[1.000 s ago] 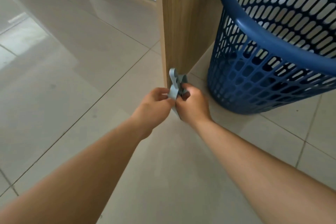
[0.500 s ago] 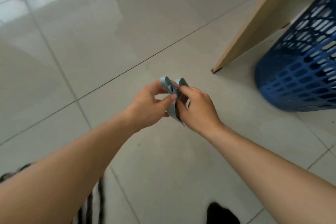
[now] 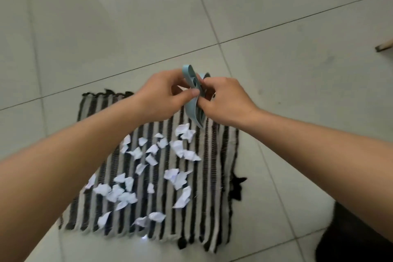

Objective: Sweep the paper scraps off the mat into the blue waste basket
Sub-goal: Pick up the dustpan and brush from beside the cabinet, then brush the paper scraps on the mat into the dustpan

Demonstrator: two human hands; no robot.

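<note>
A black-and-white striped mat (image 3: pixel 212 187) lies on the tiled floor below my hands. Several white paper scraps (image 3: pixel 148 168) are scattered over its middle and left part. Above the mat's far edge I hold a pale blue plastic tool (image 3: pixel 194 95), seemingly a small brush and dustpan set, its handles sticking up. My left hand (image 3: pixel 163 95) grips it from the left and my right hand (image 3: pixel 225 102) from the right, fingers pinched on it. The blue waste basket is out of view.
Glossy grey floor tiles (image 3: pixel 297 70) surround the mat. The foot of a wooden panel (image 3: pixel 385 45) shows at the right edge. A dark shape (image 3: pixel 350 236) sits at the bottom right corner.
The view has swung left and down, away from the blue basket and wooden panel, onto the mat with scraps. Both hands keep holding the pale blue tool in front of me.
</note>
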